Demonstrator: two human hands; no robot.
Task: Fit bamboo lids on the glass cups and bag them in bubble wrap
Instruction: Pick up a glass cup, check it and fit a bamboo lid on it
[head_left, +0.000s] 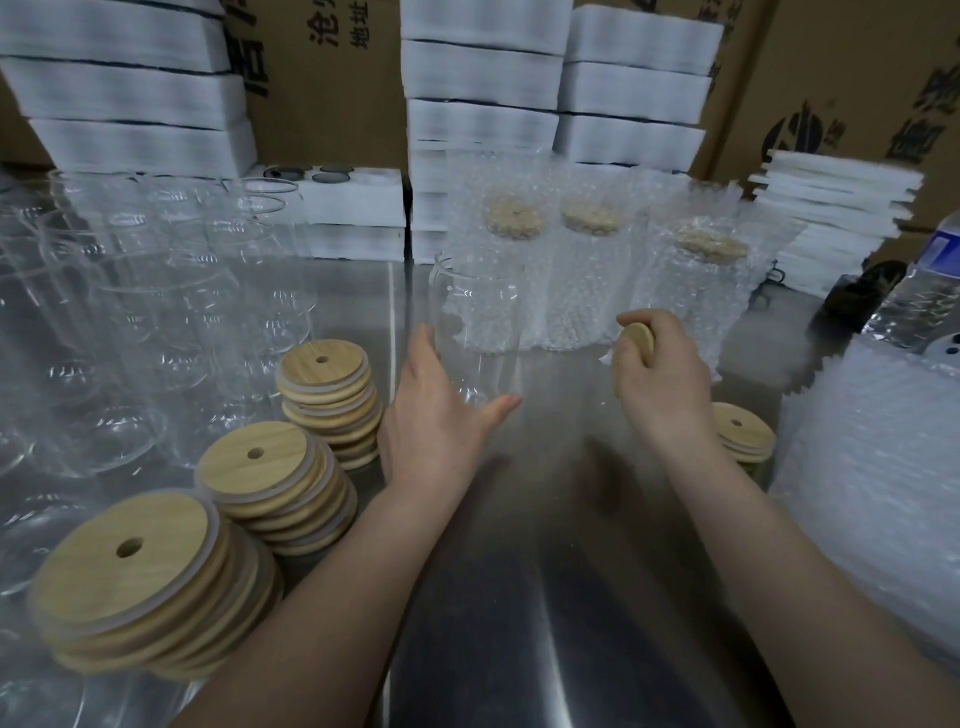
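Glass cup stands on the tabletop, gripped by the left hand; the right hand, holding a bamboo lid to its right, should set it level and press evenly.

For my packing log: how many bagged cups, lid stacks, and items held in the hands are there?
Bubble-wrapped glass cups with bamboo lids: 3
Stacks of round bamboo lids: 4
Clear bare glass cup, in left hand: 1
Single round bamboo lid, in right hand: 1
Total: 9
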